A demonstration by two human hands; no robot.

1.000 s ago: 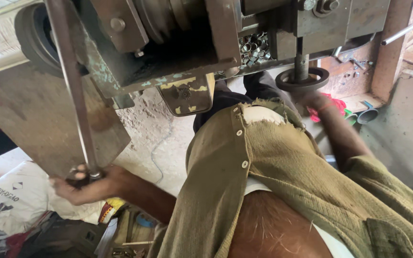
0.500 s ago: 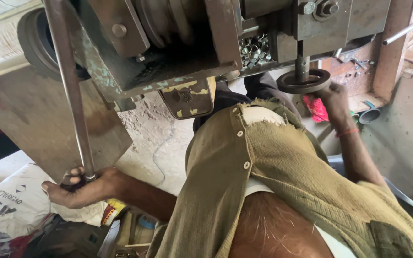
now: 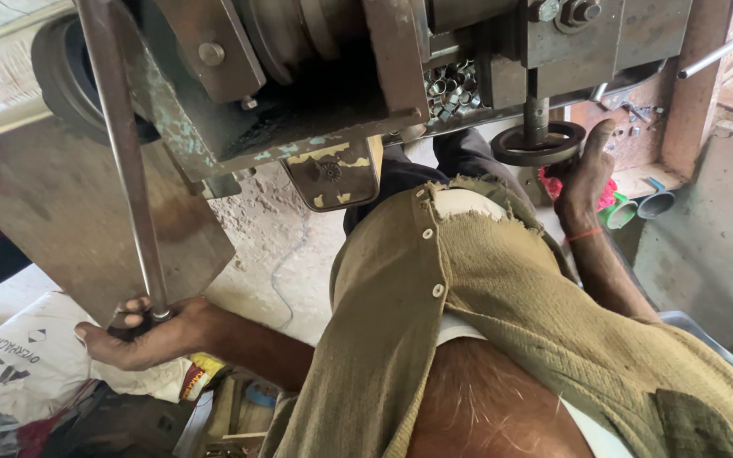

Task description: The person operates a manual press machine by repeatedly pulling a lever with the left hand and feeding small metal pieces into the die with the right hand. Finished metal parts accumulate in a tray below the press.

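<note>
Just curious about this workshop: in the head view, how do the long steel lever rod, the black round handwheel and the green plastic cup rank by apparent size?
1. Long steel lever rod
2. Black round handwheel
3. Green plastic cup, partly hidden, farther off

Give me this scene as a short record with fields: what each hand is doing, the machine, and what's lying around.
left hand: left hand gripped round the lower end of a long metal lever
right hand: right hand raised beside a small round dark handwheel, thumb up; contact cannot be told
machine: worn metal press with chipped paint, overhead
small parts: pile of shiny metal rings inside the machine
clothing: frayed olive shirt, open
floor: white printed sack lower left; pipe pieces at right
</note>
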